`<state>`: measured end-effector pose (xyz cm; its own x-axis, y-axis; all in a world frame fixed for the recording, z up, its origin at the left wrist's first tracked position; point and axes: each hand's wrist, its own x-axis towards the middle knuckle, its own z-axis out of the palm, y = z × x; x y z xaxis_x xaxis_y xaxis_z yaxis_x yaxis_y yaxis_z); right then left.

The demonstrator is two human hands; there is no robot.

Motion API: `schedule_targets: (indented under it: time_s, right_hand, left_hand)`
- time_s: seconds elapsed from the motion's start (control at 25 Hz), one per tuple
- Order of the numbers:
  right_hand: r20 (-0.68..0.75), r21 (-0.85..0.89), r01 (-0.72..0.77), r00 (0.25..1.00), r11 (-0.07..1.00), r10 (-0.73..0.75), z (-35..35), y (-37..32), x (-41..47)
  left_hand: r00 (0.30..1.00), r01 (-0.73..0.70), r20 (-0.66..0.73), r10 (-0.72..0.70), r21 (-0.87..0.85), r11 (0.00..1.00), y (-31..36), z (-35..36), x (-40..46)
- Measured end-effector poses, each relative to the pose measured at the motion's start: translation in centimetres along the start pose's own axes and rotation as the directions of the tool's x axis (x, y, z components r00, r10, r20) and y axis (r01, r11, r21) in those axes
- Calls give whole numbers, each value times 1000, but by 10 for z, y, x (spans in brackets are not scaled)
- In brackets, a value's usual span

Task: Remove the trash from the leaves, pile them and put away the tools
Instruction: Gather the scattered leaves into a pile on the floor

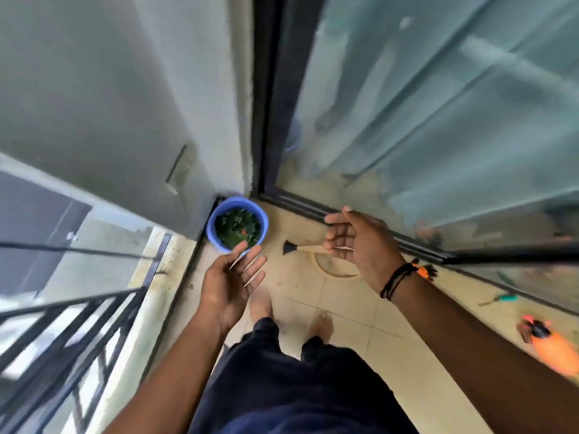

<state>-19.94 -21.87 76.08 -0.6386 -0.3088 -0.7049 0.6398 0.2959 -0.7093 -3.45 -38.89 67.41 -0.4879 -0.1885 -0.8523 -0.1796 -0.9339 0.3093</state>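
Head view: leaves (pixel 238 227) fill the blue bucket (pixel 216 222) at centre; left hand (pixel 230 281) and right hand (pixel 355 241) spread, empty; brush (pixel 299 248) and orange tool (pixel 551 346) at lower right remain out

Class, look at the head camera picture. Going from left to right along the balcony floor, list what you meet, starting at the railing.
Black metal railing → round blue plastic bucket of green leaves → small black-bristled brush with a wooden handle → green-handled hand tool → orange and black tool.
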Motion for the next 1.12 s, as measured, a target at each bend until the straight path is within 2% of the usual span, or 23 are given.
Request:
schedule_targets:
  time_s: [0.04, 0.16, 0.28, 0.44, 0.64, 0.8, 0.88, 0.96, 1.12]
  right_hand:
    - [-42, 40, 27, 999, 999, -25, -24, -9, -27]
    - [-286, 179, 144, 954, 973, -89, -109, -11, -103]
    - [-494, 335, 252, 868, 908, -59, -188, 18, -166]
    - [-656, 497, 431, 755, 753, 0, -281, 94, -252]
    - [-741, 627, 596, 654, 502, 149, -360, 204, -346]
    - [-772, 636, 691, 578, 344, 265, -386, 286, -407]
    - [-784, 616, 739, 539, 275, 308, -392, 315, -432]
    - [-796, 584, 781, 498, 220, 344, -399, 334, -455]
    - [-799, 465, 878, 360, 116, 482, -418, 390, -503]
  left_hand:
    - [1000, 20, 17, -21, 37, 999, -5, 12, -15]
    - [981, 87, 145, -127, 260, 962, -30, 70, -47]
    - [932, 46, 305, -195, 434, 900, -67, 141, -72]
    - [863, -70, 446, -237, 571, 818, -147, 236, -122]
    - [765, -118, 516, -386, 701, 704, -297, 282, -198]
    - [682, -163, 458, -570, 855, 492, -422, 282, -253]
    - [658, -208, 438, -612, 887, 411, -465, 283, -271]
    - [637, -254, 451, -625, 889, 382, -496, 293, -279]
    - [598, -305, 394, -698, 917, 257, -573, 309, -295]
